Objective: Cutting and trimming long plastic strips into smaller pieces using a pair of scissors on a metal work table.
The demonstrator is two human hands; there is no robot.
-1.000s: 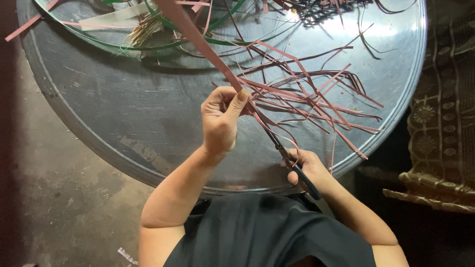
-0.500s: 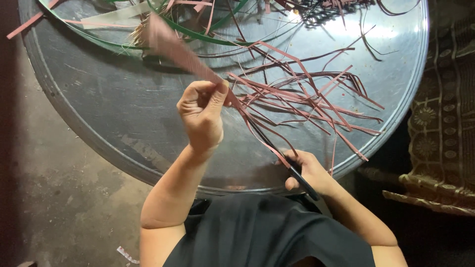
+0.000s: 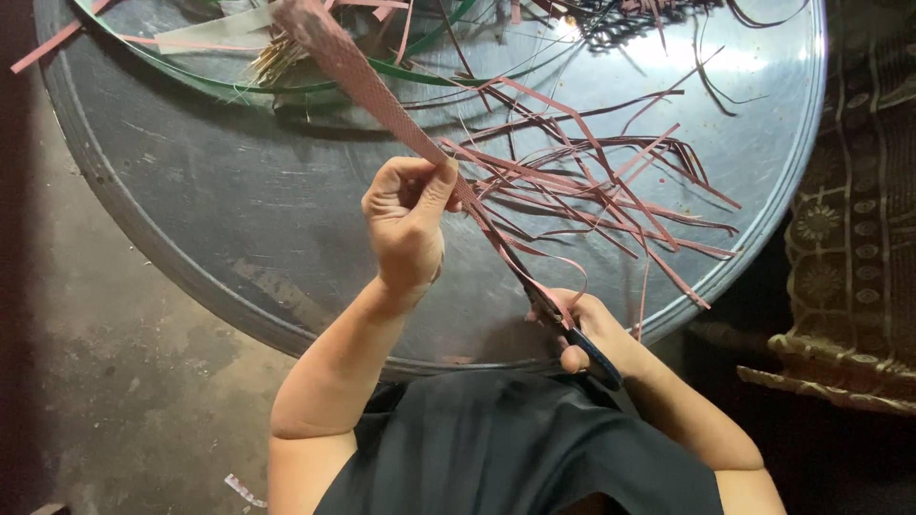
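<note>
Left hand [image 3: 408, 224] pinching pink strip [image 3: 382, 95], right hand [image 3: 582, 329] closed on scissors [image 3: 572, 334].
Strip held taut over round metal counter [image 3: 191, 238], near its front edge; cut strips [image 3: 611, 191] piled toward right edge.

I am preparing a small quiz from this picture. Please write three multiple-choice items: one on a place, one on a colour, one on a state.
1. Where do the cut strips lie?
A. on the round metal tray
B. on the floor
C. on the patterned cloth

2. What colour is the woven band?
A. blue
B. pinkish red
C. yellow

3. How is the band held?
A. lying flat
B. raised, pinched by the left hand
C. rolled up

Answers:
1 A: strips rest on tray.
2 B: band is pinkish red.
3 B: left hand pinches it; right hand holds scissors.
</note>
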